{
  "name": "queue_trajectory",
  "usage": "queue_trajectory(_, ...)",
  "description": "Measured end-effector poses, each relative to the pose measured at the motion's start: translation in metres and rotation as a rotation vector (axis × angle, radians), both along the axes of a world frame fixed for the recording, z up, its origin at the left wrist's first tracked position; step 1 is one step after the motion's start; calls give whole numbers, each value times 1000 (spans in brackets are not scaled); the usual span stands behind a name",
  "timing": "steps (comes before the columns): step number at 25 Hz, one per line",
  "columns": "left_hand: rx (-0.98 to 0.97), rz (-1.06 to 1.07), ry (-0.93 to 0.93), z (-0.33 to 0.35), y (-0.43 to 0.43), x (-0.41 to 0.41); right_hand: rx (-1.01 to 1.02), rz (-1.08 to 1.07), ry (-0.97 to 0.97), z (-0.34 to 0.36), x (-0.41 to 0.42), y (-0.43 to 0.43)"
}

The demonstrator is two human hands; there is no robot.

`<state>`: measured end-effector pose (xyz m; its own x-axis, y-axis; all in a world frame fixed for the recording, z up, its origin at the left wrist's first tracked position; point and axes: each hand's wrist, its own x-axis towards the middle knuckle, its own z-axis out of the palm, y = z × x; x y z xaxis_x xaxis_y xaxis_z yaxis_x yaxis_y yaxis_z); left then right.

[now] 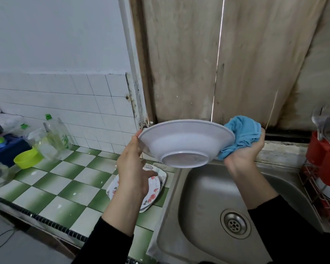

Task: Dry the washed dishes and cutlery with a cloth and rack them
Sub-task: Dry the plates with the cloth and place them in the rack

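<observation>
One smooth, round white bowl (185,141): our left hand (131,164) grips its rim, our right hand (242,151) clutches a crumpled blue cloth (242,130) against it.

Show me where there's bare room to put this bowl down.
Bare checkered tiles lie between the lime-green plastic bowl at the back left and the stacked floral plates beside the steel sink, whose basin is also bare. Crowded: the back left corner with clear plastic bottles, and the red wire rack at the right.
</observation>
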<state>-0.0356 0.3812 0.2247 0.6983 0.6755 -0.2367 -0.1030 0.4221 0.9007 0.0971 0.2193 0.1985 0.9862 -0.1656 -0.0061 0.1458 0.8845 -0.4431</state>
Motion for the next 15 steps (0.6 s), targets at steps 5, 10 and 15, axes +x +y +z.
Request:
queue_trajectory(5,-224,-248,-59,17,7,-3,-158,202,-10,-16,-8,-7)
queue_trajectory(10,-65,-163,-24,0,14,-1,-587,400,-19,-34,-9,-11)
queue_trajectory(15,-59,-201,-193,-8,12,-6,-1094,56,-138,-41,-9,9)
